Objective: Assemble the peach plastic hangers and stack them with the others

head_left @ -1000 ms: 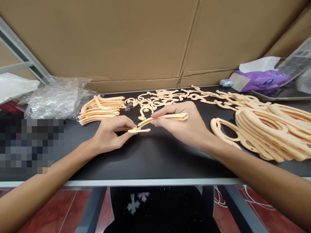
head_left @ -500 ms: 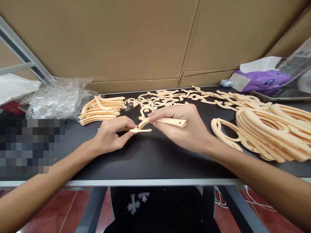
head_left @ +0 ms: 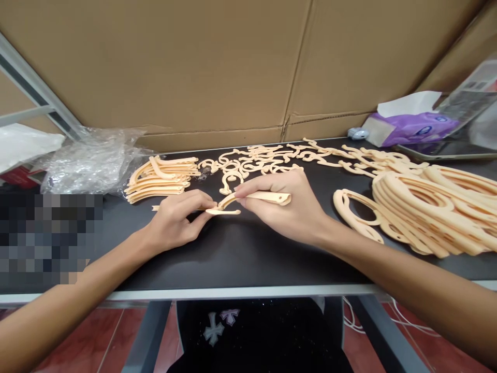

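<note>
My left hand (head_left: 180, 220) is closed, with thumb and fingertips pinching cream plastic hanger pieces. A slim curved piece (head_left: 227, 212) sticks out to the right of its fingertips, and the end of another (head_left: 156, 208) shows to the left of the hand. My right hand (head_left: 285, 207) is closed round a curved cream hanger arm (head_left: 272, 197) with a hole near its wide end. Its narrow end meets the pieces at my left fingertips; the exact joint is too small to make out. Both hands are just above the black table (head_left: 248, 259).
Stacked hanger arms (head_left: 163, 178) lie at left beside clear plastic wrap (head_left: 89, 160). Loose hanger hooks (head_left: 248, 160) spread across the back. Larger looped hanger pieces (head_left: 427, 207) pile up at right, before a tablet (head_left: 446, 151) and purple tissue pack (head_left: 419, 128). Cardboard (head_left: 174, 67) stands behind.
The view has shifted slightly. My right hand and its hanger arm sit a little closer to my left hand; both hands keep the same grip.
</note>
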Demonstrator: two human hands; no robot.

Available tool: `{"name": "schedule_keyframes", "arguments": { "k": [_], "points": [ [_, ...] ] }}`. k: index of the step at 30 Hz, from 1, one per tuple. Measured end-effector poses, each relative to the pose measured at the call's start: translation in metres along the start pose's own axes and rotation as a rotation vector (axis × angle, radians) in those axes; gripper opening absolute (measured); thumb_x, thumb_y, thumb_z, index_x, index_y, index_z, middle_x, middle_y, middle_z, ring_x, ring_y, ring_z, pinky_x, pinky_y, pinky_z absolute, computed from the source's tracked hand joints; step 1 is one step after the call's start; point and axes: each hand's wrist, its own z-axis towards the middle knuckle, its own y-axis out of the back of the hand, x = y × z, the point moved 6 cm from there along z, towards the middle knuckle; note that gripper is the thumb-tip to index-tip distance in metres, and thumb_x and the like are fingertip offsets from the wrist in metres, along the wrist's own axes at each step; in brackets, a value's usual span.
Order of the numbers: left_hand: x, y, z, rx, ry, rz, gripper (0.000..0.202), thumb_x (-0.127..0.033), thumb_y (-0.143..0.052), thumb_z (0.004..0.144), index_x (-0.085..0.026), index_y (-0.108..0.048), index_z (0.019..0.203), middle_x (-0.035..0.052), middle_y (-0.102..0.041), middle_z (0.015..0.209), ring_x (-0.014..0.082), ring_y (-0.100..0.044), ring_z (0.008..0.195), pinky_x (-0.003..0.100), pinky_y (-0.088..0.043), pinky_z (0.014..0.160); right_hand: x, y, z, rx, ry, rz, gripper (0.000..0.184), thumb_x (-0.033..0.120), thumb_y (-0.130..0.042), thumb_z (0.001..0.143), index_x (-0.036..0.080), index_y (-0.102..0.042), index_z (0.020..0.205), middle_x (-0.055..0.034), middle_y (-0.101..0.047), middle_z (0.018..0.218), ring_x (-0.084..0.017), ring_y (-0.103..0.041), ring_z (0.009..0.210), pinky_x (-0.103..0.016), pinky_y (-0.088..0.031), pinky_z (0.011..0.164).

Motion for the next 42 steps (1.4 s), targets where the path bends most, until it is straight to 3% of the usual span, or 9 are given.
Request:
{"name": "schedule_keyframes", "arguments": {
  "k": [9, 18, 24, 29, 32, 34, 36, 39, 42],
  "points": [
    [-0.006, 0.001, 0.0, 0.003, -0.018, 0.044, 0.007, -0.013, -0.063, 0.091, -0.018, -0.068, 0.093, 0.0034, -0.076, 0.087, 0.0138, -0.072, 0.076, 0.022, -0.054, 0.069, -0.002, -0.004, -0.002, -0.036, -0.086, 0.03, 0.026, 0.002, -0.062, 0.07, 0.018, -0.081, 0.075, -0.0004, -0.08, 0.077, -0.016, -0.074, 0.07, -0.025, -0.054, 0.065],
    [0.006, 0.001, 0.002, 0.043, 0.081, -0.011, 0.008, -0.022, -0.064, 0.092, -0.02, -0.07, 0.086, 0.003, -0.077, 0.084, 0.0146, -0.072, 0.071, 0.024, -0.054, 0.067, -0.005, -0.007, -0.002, -0.02, -0.215, 0.092, 0.023, 0.004, -0.059, 0.069, 0.017, -0.078, 0.068, 0.0012, -0.075, 0.065, -0.014, -0.069, 0.061, -0.024, -0.051, 0.059],
    [0.004, 0.007, 0.008, -0.037, 0.11, -0.079, 0.005, -0.02, -0.073, 0.086, -0.018, -0.07, 0.084, 0.0016, -0.076, 0.078, 0.0132, -0.07, 0.066, 0.022, -0.054, 0.064, -0.022, -0.011, 0.002, -0.013, -0.545, 0.485, 0.014, 0.004, -0.062, 0.065, 0.015, -0.071, 0.063, -0.0021, -0.071, 0.061, -0.018, -0.071, 0.057, -0.029, -0.06, 0.059],
    [0.008, 0.016, 0.01, -0.135, 0.258, -0.065, 0.009, -0.028, -0.074, 0.086, -0.019, -0.072, 0.083, 0.0004, -0.076, 0.078, 0.0159, -0.071, 0.068, 0.025, -0.056, 0.065, -0.033, -0.009, 0.006, -0.082, -0.726, 0.726, 0.008, 0.012, -0.069, 0.072, 0.014, -0.07, 0.079, -0.0055, -0.073, 0.075, -0.019, -0.073, 0.069, -0.033, -0.062, 0.069],
    [0.012, 0.019, 0.009, -0.148, 0.308, -0.084, 0.01, -0.03, -0.073, 0.086, -0.021, -0.073, 0.082, 0.0, -0.078, 0.08, 0.0177, -0.072, 0.07, 0.027, -0.058, 0.065, -0.04, 0.012, 0.014, -0.248, -0.644, 0.625, 0.014, 0.023, -0.073, 0.075, 0.016, -0.07, 0.086, -0.0065, -0.074, 0.087, -0.02, -0.072, 0.085, -0.033, -0.059, 0.072],
    [0.012, 0.019, 0.009, -0.14, 0.312, -0.124, 0.01, -0.03, -0.072, 0.086, -0.021, -0.073, 0.082, 0.0003, -0.078, 0.081, 0.0172, -0.072, 0.071, 0.026, -0.059, 0.066, -0.038, 0.031, 0.018, -0.372, -0.506, 0.438, 0.017, 0.024, -0.075, 0.073, 0.018, -0.069, 0.087, -0.0053, -0.074, 0.09, -0.02, -0.07, 0.09, -0.033, -0.056, 0.076],
    [0.011, 0.018, 0.009, -0.121, 0.309, -0.156, 0.012, -0.03, -0.071, 0.088, -0.02, -0.073, 0.083, 0.0012, -0.077, 0.08, 0.0158, -0.071, 0.07, 0.025, -0.059, 0.067, -0.025, 0.041, 0.02, -0.383, -0.307, 0.164, 0.013, 0.023, -0.073, 0.075, 0.019, -0.069, 0.086, -0.0041, -0.074, 0.089, -0.019, -0.069, 0.089, -0.035, -0.053, 0.083],
    [0.008, 0.016, 0.01, -0.093, 0.307, -0.166, 0.016, -0.031, -0.068, 0.091, -0.018, -0.073, 0.084, 0.0028, -0.077, 0.08, 0.0146, -0.07, 0.069, 0.025, -0.058, 0.068, 0.001, 0.023, 0.017, -0.148, -0.005, -0.166, 0.005, 0.024, -0.068, 0.083, 0.019, -0.07, 0.082, -0.0034, -0.075, 0.086, -0.019, -0.067, 0.087, -0.037, -0.048, 0.088],
    [0.007, 0.014, 0.01, -0.092, 0.304, -0.175, 0.016, -0.031, -0.067, 0.092, -0.017, -0.074, 0.088, 0.0032, -0.077, 0.082, 0.0143, -0.07, 0.07, 0.024, -0.057, 0.067, 0.011, -0.009, 0.004, 0.151, 0.146, -0.297, 0.015, 0.032, -0.07, 0.085, 0.017, -0.073, 0.09, -0.0051, -0.075, 0.088, -0.019, -0.064, 0.084, -0.035, -0.047, 0.085]
  ]
}}
